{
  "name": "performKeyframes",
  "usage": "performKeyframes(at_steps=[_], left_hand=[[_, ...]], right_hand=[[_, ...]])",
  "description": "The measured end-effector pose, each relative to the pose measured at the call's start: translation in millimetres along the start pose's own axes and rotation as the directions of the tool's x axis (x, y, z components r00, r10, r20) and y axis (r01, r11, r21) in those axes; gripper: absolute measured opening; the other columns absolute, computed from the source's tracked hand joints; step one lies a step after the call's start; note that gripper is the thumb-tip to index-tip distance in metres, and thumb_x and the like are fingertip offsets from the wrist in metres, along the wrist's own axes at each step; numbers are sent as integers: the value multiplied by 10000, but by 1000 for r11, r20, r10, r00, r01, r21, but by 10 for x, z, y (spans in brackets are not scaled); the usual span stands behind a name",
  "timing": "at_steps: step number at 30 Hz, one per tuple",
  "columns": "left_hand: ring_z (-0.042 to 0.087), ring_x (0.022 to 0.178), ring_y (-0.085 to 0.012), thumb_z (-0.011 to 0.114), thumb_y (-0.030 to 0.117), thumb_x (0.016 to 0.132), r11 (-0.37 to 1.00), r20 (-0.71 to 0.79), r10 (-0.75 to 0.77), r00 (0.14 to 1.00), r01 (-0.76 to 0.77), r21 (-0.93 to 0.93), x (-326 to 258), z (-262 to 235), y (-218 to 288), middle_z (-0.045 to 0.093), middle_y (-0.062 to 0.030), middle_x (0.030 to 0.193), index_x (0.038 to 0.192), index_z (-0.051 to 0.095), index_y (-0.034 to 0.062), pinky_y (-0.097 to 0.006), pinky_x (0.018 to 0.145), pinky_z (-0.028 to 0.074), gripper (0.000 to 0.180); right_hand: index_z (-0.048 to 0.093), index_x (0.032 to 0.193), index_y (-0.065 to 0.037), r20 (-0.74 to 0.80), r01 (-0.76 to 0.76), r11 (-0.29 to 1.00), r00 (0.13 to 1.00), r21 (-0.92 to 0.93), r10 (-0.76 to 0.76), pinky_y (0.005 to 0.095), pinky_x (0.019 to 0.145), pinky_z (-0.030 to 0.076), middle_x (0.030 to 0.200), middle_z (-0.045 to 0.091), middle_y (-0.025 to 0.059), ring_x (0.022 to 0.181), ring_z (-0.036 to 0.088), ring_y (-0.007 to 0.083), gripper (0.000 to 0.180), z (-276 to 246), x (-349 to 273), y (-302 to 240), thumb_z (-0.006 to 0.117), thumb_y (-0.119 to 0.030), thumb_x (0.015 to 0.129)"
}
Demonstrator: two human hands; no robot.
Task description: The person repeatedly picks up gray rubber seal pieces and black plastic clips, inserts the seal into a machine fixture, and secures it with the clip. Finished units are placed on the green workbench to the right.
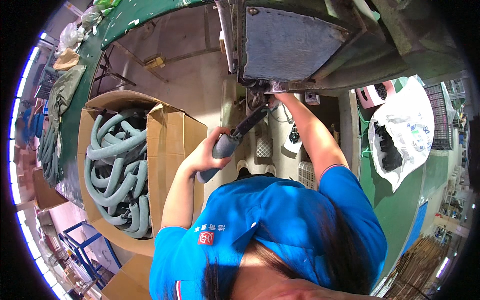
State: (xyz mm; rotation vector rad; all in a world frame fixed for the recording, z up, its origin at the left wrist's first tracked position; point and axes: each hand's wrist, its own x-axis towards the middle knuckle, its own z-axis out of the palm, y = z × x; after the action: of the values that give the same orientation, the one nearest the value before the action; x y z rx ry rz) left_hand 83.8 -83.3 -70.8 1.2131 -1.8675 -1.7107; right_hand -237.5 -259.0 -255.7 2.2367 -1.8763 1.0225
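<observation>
My left hand (pixel 207 152) is wrapped round a grey-blue foam-covered tube (pixel 226 146). The tube slants up to the right, and its long black end piece (pixel 250 121) reaches the machine's lower edge. My right hand (pixel 278 98) is up at the metal working part of the machine (pixel 257 92), beside that black end. Its fingers are mostly hidden there, so I cannot see what they touch. A large machine (pixel 295 45) with a worn blue-grey plate hangs over both hands. To my left, an open cardboard box (pixel 172 145) is filled with curved grey-blue foam-covered tubes (pixel 117 150).
On the right, a white sack (pixel 417 130) of black parts (pixel 387 150) lies on a green tabletop (pixel 382 200). Below my right forearm is a white container with black pieces (pixel 293 141). Another green table (pixel 100 65) runs along the far left, with bags and tubes on it.
</observation>
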Motion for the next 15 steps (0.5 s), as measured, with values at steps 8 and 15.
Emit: performKeyframes(at_steps=[8,15], left_hand=[[604,789,-247,696,168,636,976,-34,170,985,-163,141,-19,55,-102,561,-147,957,1214,416,117,-358,725,496,645],[563,956,-248,714,178,599,995,-52,-72,996,75,59,-195,85,36,537,-141,1062,1215,415,71,-352,847,463,693]], right_hand=[[572,1135,-78,465,-613,528,790,589,398,399,829,487,1145,592,111,1055,560,264,288,-457,4,-93,570,-228,890],[625,997,-73,687,-769,419,630,483,362,306,669,519,937,643,32,782,622,192,170,-597,-148,-253,621,-78,828]])
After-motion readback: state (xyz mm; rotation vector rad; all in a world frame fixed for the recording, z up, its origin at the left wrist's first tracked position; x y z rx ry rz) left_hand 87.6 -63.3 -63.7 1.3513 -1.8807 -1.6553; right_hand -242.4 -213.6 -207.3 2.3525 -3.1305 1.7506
